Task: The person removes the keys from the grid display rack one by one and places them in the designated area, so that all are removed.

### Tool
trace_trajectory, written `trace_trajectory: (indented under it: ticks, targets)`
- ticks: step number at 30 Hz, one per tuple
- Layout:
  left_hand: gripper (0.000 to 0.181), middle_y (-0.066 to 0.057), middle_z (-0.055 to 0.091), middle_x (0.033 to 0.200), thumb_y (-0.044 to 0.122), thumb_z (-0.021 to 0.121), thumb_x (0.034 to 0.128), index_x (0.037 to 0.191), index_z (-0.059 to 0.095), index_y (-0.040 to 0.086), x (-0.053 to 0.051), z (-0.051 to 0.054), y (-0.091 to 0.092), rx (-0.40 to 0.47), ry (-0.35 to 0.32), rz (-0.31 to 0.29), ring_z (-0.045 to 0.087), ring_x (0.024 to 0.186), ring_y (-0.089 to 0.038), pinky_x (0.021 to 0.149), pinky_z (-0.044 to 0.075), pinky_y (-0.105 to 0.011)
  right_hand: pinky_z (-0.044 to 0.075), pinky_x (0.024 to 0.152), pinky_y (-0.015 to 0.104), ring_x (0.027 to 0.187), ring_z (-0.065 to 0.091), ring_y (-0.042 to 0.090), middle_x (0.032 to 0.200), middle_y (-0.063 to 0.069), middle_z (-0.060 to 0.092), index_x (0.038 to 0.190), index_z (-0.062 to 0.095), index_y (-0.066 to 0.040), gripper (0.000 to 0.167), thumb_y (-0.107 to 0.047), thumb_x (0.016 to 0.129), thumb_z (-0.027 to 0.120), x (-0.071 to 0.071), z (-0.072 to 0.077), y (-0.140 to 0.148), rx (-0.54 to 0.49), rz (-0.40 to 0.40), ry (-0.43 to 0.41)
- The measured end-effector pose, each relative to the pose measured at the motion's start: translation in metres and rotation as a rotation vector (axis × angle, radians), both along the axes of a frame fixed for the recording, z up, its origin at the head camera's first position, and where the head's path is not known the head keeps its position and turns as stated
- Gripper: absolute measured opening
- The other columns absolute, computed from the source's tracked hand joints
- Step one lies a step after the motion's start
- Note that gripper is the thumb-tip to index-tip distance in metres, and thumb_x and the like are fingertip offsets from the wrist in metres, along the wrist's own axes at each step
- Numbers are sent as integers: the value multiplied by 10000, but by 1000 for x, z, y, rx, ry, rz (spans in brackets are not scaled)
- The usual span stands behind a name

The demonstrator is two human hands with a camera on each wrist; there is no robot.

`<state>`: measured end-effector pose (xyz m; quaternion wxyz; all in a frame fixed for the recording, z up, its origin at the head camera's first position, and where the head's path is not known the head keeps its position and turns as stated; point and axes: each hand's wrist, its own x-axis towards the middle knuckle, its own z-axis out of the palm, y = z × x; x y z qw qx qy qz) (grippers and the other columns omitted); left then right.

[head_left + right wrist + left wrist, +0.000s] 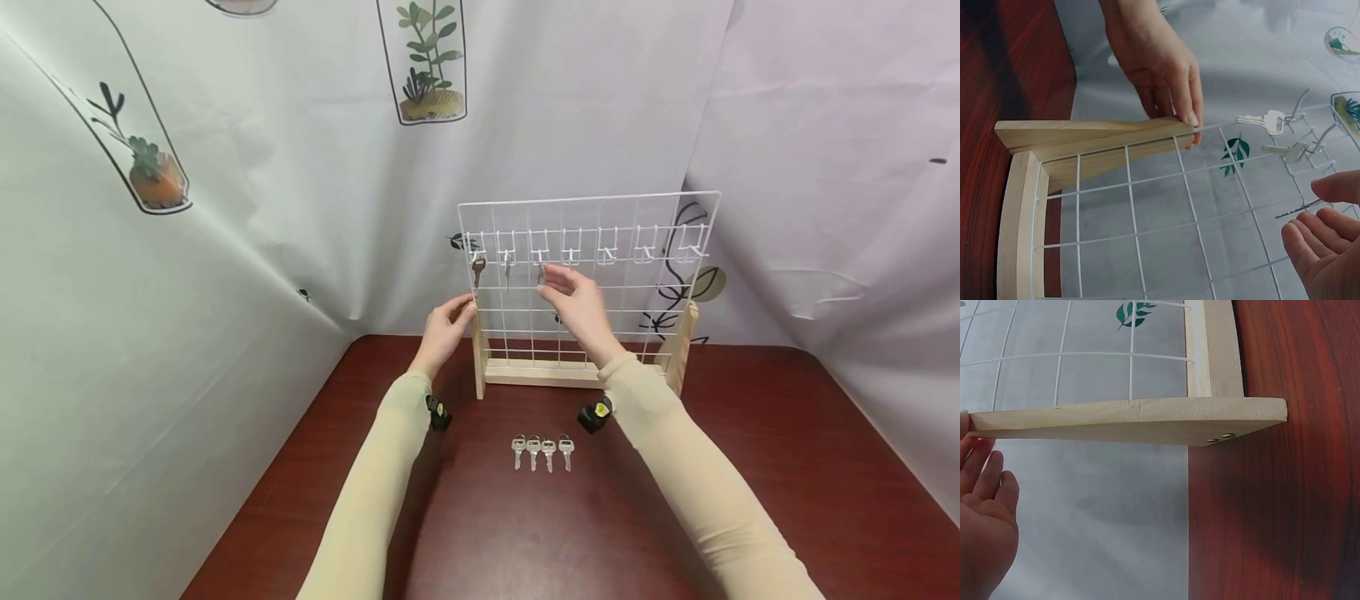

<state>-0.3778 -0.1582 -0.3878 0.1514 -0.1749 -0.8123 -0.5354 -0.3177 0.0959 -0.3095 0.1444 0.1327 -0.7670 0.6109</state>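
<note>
Both arms reach forward, the left hand pinching, the right hand with thumb and fingers parted.
The left arm, in a long, close-fitting cream fabric sleeve, stretches out and up to a bare left wrist; the left thumb presses opposite its fingers, the lower ones loosely bent. The right arm, in a matching sleeve, slants inward from the right, its bare right wrist leading to a hand held higher than the other. There, the right thumb sits across a narrow gap from gently curved, closely grouped fingers.
</note>
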Motion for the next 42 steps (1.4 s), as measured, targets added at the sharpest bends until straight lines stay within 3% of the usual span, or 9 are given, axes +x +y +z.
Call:
trace_trajectory:
  ticks: [13,20,28,36,42]
  targets:
    - [349,-124,661,1313,187,619,1026,1353,642,67,1,1,0,0,1,2,621,1213,-250,1051,490,-424,499,1043,377,1219,609,311,1317,202,636,1377,578,28,452,-112,961,686,-9,-2,-4,-21,-18,6]
    - [417,-138,657,1317,294,621,1025,1363,630,49,2,2,-1,6,-1,-5,618,1224,-263,1062,483,-419,498,1039,377,1203,618,302,1301,206,645,1354,593,41,446,-127,953,693,-13,3,-6,-12,-44,3]
    - [384,-132,649,1331,240,620,1028,1368,630,62,1,1,0,18,-17,-8,612,1235,-265,1069,478,-420,500,1024,412,1175,631,302,1259,183,674,1321,632,16,423,-175,952,711,-15,5,-4,-3,-60,-18]
    - [406,-217,598,1366,165,578,1046,1397,566,-40,1,3,3,19,-31,-12,566,1274,-363,1104,431,-493,486,1042,413,1152,650,296,1245,164,687,1312,646,-16,419,-209,949,726,-16,9,-6,-16,-55,-26]
    - [411,-150,634,1347,247,607,1035,1383,608,29,1,1,1,21,-34,-2,600,1250,-282,1083,464,-421,546,964,365,1086,673,295,1195,183,698,1286,656,5,368,-185,973,694,-15,9,-8,-40,-41,-29]
